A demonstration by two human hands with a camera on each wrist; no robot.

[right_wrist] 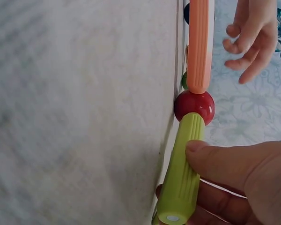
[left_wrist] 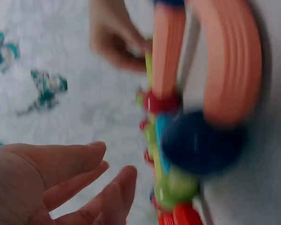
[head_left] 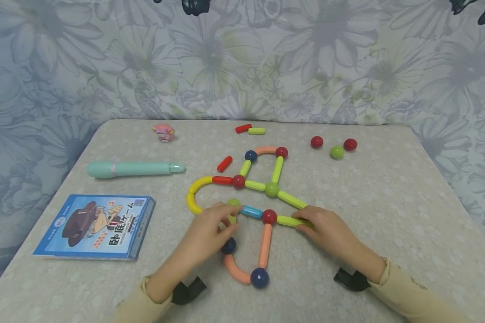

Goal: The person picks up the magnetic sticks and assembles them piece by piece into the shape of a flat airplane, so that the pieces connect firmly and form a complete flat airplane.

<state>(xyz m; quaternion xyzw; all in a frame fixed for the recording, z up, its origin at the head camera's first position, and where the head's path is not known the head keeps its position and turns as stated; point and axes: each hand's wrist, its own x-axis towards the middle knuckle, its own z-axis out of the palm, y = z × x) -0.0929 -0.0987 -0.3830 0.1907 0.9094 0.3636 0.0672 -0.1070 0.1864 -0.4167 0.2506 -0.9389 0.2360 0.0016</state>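
A flat figure of magnetic rods and balls lies mid-table in the head view. My right hand (head_left: 331, 231) pinches the free end of a light green rod (right_wrist: 180, 173), thumb on its upper side; its other end meets a red ball (head_left: 269, 217). A second green rod (head_left: 292, 200) reaches the same fingers from a green ball (head_left: 272, 189). My left hand (head_left: 208, 231) hovers over the lower left part with loosely bent fingers, holding nothing in the left wrist view. Beside it are a blue rod (head_left: 252, 211), a dark blue ball (head_left: 228, 246) and a curved orange rod (head_left: 237, 270).
Left of the figure lie a mint-coloured tube (head_left: 139, 169) and a blue game box (head_left: 99, 226). Farther back are a small pink figurine (head_left: 163, 132), loose short rods including a red one (head_left: 224, 164), and loose balls, one green (head_left: 337, 152). A floral cloth (head_left: 242, 63) hangs behind.
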